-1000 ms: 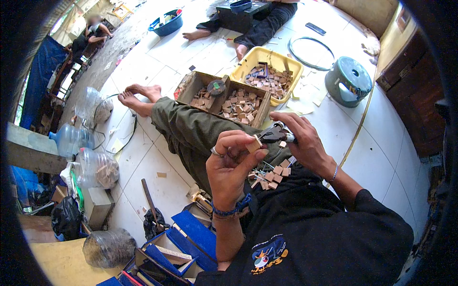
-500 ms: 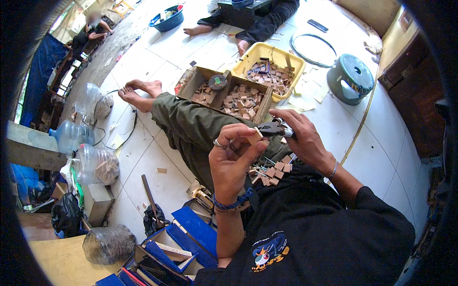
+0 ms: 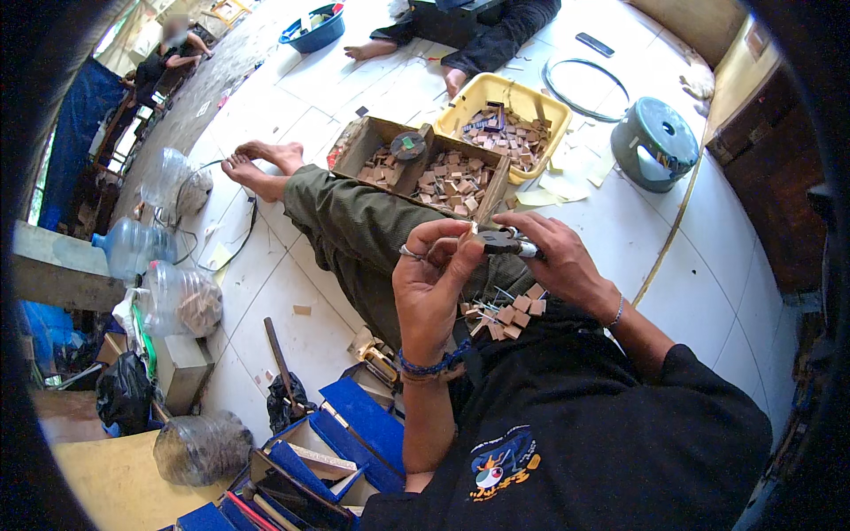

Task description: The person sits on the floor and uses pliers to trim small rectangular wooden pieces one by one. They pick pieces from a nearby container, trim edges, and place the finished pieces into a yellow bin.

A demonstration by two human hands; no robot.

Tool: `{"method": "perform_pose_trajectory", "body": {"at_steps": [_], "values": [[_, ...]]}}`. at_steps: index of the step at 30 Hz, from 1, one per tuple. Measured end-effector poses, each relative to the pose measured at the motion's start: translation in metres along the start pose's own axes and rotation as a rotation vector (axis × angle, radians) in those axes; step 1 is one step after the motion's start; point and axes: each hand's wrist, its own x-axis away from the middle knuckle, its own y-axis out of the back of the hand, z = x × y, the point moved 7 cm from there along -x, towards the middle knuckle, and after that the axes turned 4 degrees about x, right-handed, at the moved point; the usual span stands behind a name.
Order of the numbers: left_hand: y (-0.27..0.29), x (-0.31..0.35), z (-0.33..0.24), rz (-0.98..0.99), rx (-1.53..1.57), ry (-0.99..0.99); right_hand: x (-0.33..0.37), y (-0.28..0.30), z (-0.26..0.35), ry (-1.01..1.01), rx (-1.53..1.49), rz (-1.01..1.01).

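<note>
My left hand (image 3: 429, 279) pinches a small wooden block (image 3: 475, 228) between thumb and forefinger, with only a narrow light part of it showing. My right hand (image 3: 562, 261) is wrapped round a pair of pliers (image 3: 498, 242). The dark jaws are right beside the block; whether they grip anything is too small to tell. Below both hands, a heap of small wooden blocks (image 3: 513, 317) lies on my lap, with thin pale pins or wires sticking out among them.
Beyond my leg stand a two-part wooden box (image 3: 493, 196) and a yellow tub (image 3: 560, 128), both holding many blocks. A green stool (image 3: 653, 146) and a wire coil (image 3: 551, 81) are at the right. Blue boxes (image 3: 363, 434) and a hammer (image 3: 279, 354) lie lower left. Another person's legs (image 3: 509, 40) are at the back.
The block in my left hand has turned from showing its flat face to a narrow edge. The pliers have shifted slightly left, close against my left fingertips.
</note>
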Motion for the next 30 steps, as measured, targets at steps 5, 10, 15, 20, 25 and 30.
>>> {"method": "perform_pose_trajectory", "body": {"at_steps": [5, 10, 15, 20, 25, 30], "values": [[0.001, -0.003, 0.008, -0.020, 0.049, 0.027, -0.001, -0.003, 0.000, -0.075, 0.013, 0.077], [0.006, -0.004, 0.013, -0.042, 0.052, 0.062, -0.005, -0.005, 0.003, -0.052, -0.043, 0.071], [0.014, -0.009, 0.021, -0.086, -0.031, 0.067, -0.005, -0.015, 0.000, -0.005, -0.130, 0.051], [0.016, -0.008, 0.029, -0.099, 0.053, 0.085, -0.005, -0.025, -0.004, -0.019, -0.169, 0.068], [0.014, -0.009, 0.022, -0.059, 0.130, 0.054, -0.007, -0.020, -0.001, -0.022, -0.093, 0.085], [0.011, -0.005, 0.003, 0.015, 0.154, -0.026, -0.011, -0.006, 0.009, 0.040, -0.047, -0.004]]}}
